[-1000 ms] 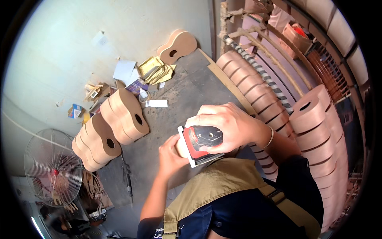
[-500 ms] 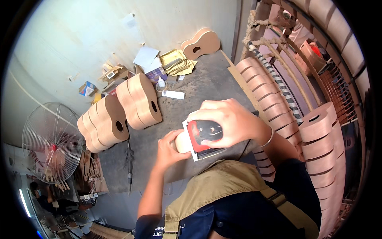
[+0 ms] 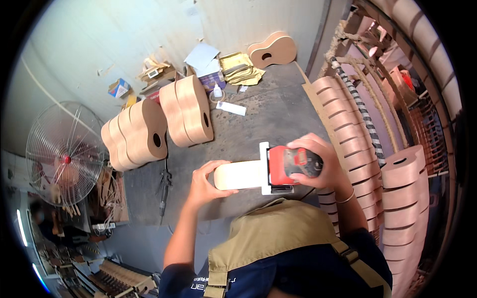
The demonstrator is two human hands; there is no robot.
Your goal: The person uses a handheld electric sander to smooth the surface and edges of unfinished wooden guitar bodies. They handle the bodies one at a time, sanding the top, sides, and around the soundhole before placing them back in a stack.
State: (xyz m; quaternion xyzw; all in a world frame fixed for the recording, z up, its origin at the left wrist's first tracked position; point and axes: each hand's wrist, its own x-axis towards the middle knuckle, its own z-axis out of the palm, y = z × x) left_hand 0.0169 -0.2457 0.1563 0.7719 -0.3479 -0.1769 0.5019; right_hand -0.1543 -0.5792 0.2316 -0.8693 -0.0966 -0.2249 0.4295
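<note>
My right hand (image 3: pixel 323 161) grips a red and black power sander (image 3: pixel 288 166) with a pale base, lying over the right part of a pale wooden piece (image 3: pixel 241 175) with a rounded left end. My left hand (image 3: pixel 206 181) holds that piece by its left end, thumb below and fingers above. Whatever lies under the sander is hidden. Beyond my left hand, stacked wooden instrument bodies with dark sound holes (image 3: pixel 149 131) stand on the dark worktable (image 3: pixel 233 131); a black cord or tool (image 3: pixel 164 193) lies on the table left of my left hand.
A single body (image 3: pixel 273 49), papers (image 3: pixel 241 69) and a white bottle (image 3: pixel 217 90) are at the back. A wire fan (image 3: pixel 64 154) stands left, with a person (image 3: pixel 54 223) beyond. Long rows of bodies (image 3: pixel 348 129) and rope-wrapped rails (image 3: pixel 367 119) line the right.
My right hand and the sander have moved rightward along the wooden piece, exposing much more of its pale surface. My left hand still holds it. The whole view has also shifted.
</note>
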